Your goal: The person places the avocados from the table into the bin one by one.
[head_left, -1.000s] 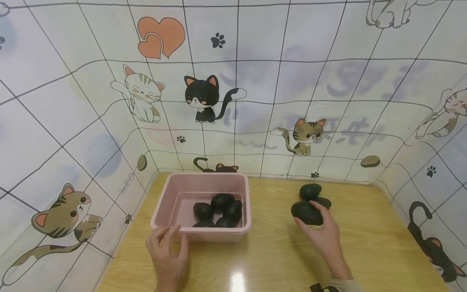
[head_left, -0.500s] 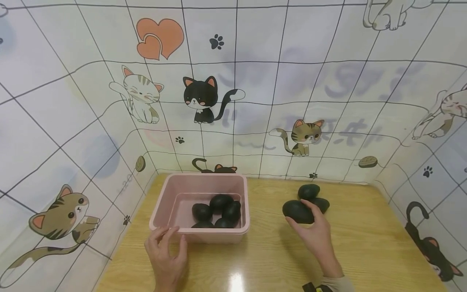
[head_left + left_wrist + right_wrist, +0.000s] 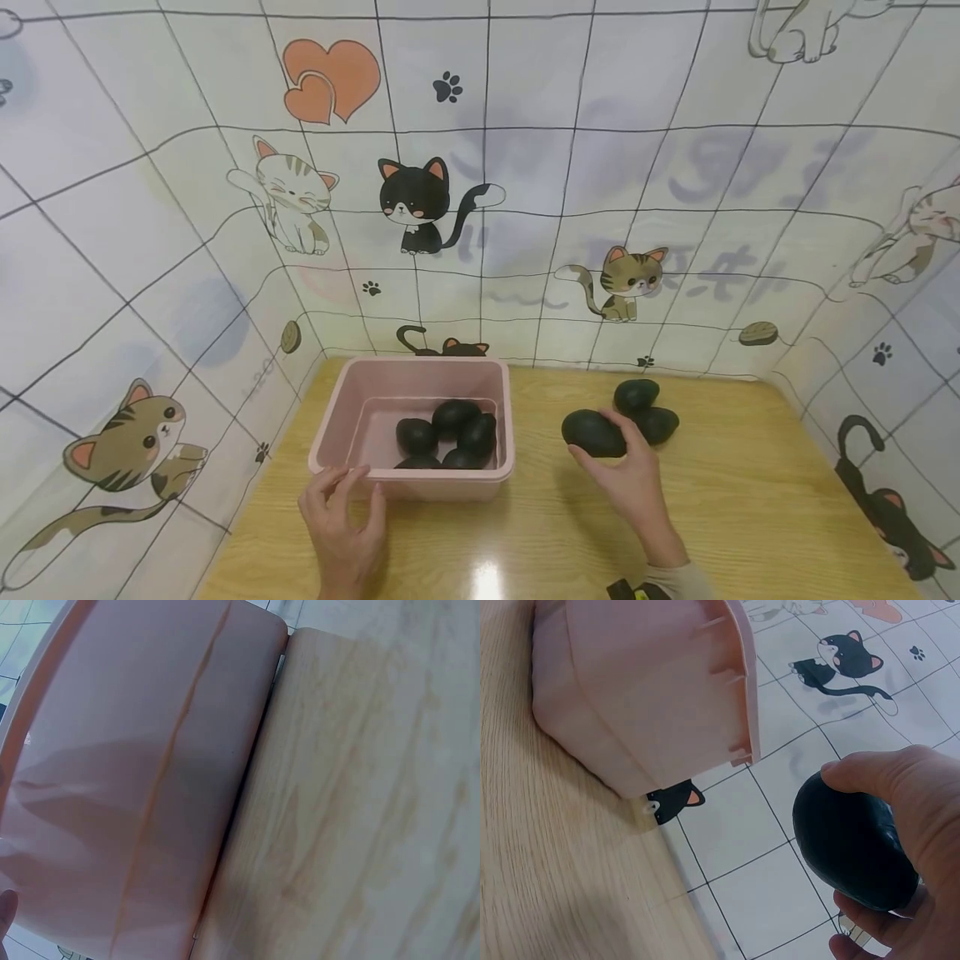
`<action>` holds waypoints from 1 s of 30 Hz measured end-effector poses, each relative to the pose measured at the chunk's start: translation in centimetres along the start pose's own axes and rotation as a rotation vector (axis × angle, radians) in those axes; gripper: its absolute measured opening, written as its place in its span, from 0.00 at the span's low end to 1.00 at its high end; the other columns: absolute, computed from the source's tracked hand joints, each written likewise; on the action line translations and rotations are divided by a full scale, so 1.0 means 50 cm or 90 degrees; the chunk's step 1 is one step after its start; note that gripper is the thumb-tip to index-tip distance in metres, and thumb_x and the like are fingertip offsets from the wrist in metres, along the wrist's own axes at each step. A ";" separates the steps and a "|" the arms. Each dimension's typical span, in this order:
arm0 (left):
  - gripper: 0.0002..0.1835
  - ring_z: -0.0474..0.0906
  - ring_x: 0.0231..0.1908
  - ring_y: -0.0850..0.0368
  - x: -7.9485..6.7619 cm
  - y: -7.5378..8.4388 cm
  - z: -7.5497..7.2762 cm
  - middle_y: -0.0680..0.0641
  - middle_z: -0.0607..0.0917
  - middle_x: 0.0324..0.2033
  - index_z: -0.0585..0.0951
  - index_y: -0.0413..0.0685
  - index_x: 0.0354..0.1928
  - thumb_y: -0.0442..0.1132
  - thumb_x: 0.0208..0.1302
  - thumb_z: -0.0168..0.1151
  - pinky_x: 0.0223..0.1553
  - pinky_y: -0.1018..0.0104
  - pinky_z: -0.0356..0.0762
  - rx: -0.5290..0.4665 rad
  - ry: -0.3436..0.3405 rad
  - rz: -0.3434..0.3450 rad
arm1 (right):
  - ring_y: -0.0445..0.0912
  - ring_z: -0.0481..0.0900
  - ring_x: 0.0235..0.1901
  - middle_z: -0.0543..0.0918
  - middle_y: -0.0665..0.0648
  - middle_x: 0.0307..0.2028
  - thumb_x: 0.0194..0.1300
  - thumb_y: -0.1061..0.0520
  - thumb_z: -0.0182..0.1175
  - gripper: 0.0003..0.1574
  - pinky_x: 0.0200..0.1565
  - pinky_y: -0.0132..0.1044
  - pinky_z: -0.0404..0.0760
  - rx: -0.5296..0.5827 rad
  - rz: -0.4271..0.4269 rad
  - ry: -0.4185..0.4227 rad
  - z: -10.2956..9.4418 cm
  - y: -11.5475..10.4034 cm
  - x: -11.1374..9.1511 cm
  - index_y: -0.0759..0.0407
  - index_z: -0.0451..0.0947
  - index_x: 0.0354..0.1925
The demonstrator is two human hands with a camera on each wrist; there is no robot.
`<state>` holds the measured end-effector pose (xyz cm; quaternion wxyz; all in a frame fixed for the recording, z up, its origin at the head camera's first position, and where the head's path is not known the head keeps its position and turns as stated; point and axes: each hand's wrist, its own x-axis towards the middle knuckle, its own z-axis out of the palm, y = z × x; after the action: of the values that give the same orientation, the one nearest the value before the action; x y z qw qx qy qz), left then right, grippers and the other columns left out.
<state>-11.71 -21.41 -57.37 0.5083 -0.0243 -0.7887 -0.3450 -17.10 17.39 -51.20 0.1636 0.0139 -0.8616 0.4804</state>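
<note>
Right hand (image 3: 628, 475) holds a dark green, smooth, egg-shaped avocado (image 3: 591, 433), thumb on one side, fingers on the other, clamped on it. Avocado is up off the light yellow wood-grain table (image 3: 757, 475), right of the pink rectangular plastic bin (image 3: 420, 487) and apart from it. Left hand (image 3: 343, 529) is at the bin's near-left part: fingers bent, tips on the near rim, thumb spread apart from them by the outer front wall; not clamped on anything. Left wrist view has mostly bin wall, just a fingertip at the edge.

Inside the bin: five dark green rounded avocados (image 3: 417, 437), bunched toward the right; the near two partly hidden by the rim. Two more dark green, pear-shaped avocados (image 3: 658, 426) lie on the table behind the right hand, close together. Behind: white grid-lined wall covering (image 3: 525, 167) with cartoon cats.
</note>
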 end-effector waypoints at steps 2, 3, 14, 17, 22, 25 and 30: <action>0.18 0.69 0.57 0.38 0.000 0.002 -0.001 0.33 0.79 0.50 0.88 0.42 0.48 0.38 0.54 0.70 0.72 0.72 0.52 0.002 -0.008 -0.007 | 0.63 0.71 0.74 0.77 0.62 0.71 0.58 0.50 0.81 0.47 0.70 0.67 0.70 0.001 -0.002 -0.002 0.004 -0.006 0.001 0.55 0.73 0.71; 0.18 0.69 0.57 0.38 0.001 0.002 -0.001 0.33 0.79 0.50 0.88 0.42 0.48 0.37 0.54 0.70 0.72 0.72 0.52 0.003 -0.011 -0.009 | 0.63 0.70 0.74 0.77 0.62 0.71 0.58 0.50 0.81 0.47 0.70 0.67 0.69 0.004 -0.004 -0.003 0.005 -0.009 0.002 0.55 0.73 0.71; 0.18 0.69 0.55 0.36 0.002 0.002 0.004 0.32 0.79 0.49 0.88 0.41 0.47 0.39 0.54 0.69 0.71 0.72 0.53 0.001 0.006 0.007 | 0.63 0.73 0.71 0.78 0.64 0.70 0.54 0.54 0.83 0.48 0.68 0.66 0.71 0.010 -0.025 0.000 0.027 -0.032 0.008 0.56 0.75 0.69; 0.18 0.69 0.55 0.35 0.002 0.001 0.007 0.31 0.79 0.48 0.88 0.40 0.47 0.39 0.54 0.68 0.70 0.73 0.54 -0.001 0.015 0.013 | 0.62 0.75 0.70 0.79 0.64 0.69 0.53 0.54 0.83 0.48 0.67 0.64 0.73 0.010 -0.038 0.004 0.031 -0.037 0.010 0.57 0.75 0.69; 0.18 0.69 0.54 0.35 0.002 -0.002 0.009 0.31 0.79 0.48 0.88 0.40 0.46 0.40 0.54 0.68 0.69 0.72 0.54 -0.001 0.022 0.018 | 0.60 0.79 0.66 0.83 0.63 0.65 0.50 0.57 0.84 0.48 0.64 0.62 0.77 0.010 -0.064 0.014 0.038 -0.047 0.012 0.58 0.77 0.68; 0.18 0.69 0.53 0.35 0.002 -0.002 0.010 0.31 0.79 0.48 0.88 0.40 0.46 0.40 0.54 0.68 0.69 0.72 0.54 -0.003 0.028 0.022 | 0.59 0.81 0.64 0.84 0.61 0.64 0.50 0.57 0.84 0.47 0.62 0.61 0.79 0.008 -0.071 0.014 0.043 -0.053 0.011 0.57 0.77 0.67; 0.18 0.70 0.52 0.33 0.002 -0.003 0.013 0.31 0.80 0.46 0.88 0.39 0.44 0.40 0.53 0.68 0.69 0.71 0.54 -0.011 0.044 0.036 | 0.59 0.81 0.66 0.84 0.60 0.65 0.50 0.56 0.85 0.47 0.63 0.60 0.80 0.011 -0.074 0.006 0.052 -0.061 0.010 0.55 0.77 0.67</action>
<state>-12.31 -21.18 -57.54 0.5446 -0.0391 -0.7667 -0.3377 -17.69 13.64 -49.79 0.1951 0.0633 -0.8545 0.4773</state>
